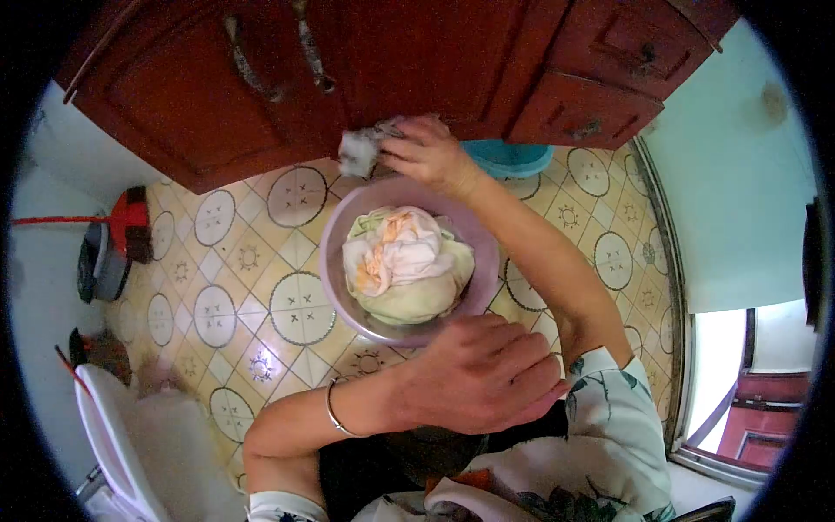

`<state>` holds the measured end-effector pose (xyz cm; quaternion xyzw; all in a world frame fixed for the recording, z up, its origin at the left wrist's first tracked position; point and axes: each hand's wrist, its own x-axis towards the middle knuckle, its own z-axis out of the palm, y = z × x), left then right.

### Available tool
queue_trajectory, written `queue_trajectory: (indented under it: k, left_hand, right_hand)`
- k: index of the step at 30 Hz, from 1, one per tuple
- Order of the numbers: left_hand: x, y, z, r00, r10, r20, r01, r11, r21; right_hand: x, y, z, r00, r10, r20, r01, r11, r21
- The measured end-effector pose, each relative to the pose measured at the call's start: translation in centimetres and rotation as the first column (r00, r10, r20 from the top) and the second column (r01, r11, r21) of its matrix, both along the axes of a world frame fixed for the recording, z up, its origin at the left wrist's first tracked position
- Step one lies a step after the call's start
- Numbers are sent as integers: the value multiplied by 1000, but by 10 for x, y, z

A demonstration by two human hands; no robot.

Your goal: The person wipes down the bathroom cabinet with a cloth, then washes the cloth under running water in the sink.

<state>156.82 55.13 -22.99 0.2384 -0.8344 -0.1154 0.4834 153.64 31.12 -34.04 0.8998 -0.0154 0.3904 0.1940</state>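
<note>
My right hand (428, 157) reaches forward to the red-brown cabinet, its fingers closed on a crumpled white and grey cloth (358, 152). The cloth is slightly blurred and close to the cabinet's lower front. Nearer to me, my left hand (487, 374) is curled, with its knuckles up and a bracelet on the wrist. Its fingertips are by my right sleeve; what they hold, if anything, is hidden. Between my hands, a pale purple basin (337, 222) stands on the floor. Bundled fabric (409, 261) in white, pale green and orange fills it.
Dark red cabinet doors (417, 61) with metal handles span the front. A blue basin (513, 158) sits under the drawers at right. At left are a red dustpan-like object (130, 224), a grey bucket (111, 270) and a white fixture (104, 426). The floor is tiled (300, 304).
</note>
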Motion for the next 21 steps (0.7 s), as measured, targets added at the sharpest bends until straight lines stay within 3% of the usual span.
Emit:
queue_trajectory:
  k: [1,3,4,6,8,10,13,15,18,21]
  left_hand:
    - [-2,0,0,1000,-3,7,3,1000,1]
    - [-10,1,2,999,-8,33,7,1000,6]
    - [-14,2,1,999,-18,36,18,1000,6]
    - [-16,4,-3,997,14,72,-9,997,-72]
    - [-10,6,0,991,18,131,-10,998,-62]
    - [-4,8,2,983,36,178,-27,998,-48]
    - [5,8,1,980,71,186,-62,997,-51]
    - [4,6,-5,989,59,134,-50,996,-74]
    - [9,4,-6,965,23,260,-10,999,-51]
    - [8,0,-15,978,-22,208,27,999,-20]
  right_hand:
    - [-2,2,-5,1000,-3,7,3,1000,1]
    - [-9,11,-9,999,-51,12,48,985,163]
    - [-17,10,-6,998,-62,15,58,985,164]
    - [-35,3,1,989,-46,-143,53,997,47]
    - [-64,5,14,974,-167,-154,174,984,30]
    - [-102,4,11,936,-340,-95,345,938,43]
    - [-118,16,5,900,-434,-38,435,900,35]
    - [-105,26,1,824,-560,87,535,819,210]
    - [-56,32,-8,826,-513,232,445,847,291]
    - [10,48,-17,914,-367,173,301,899,319]
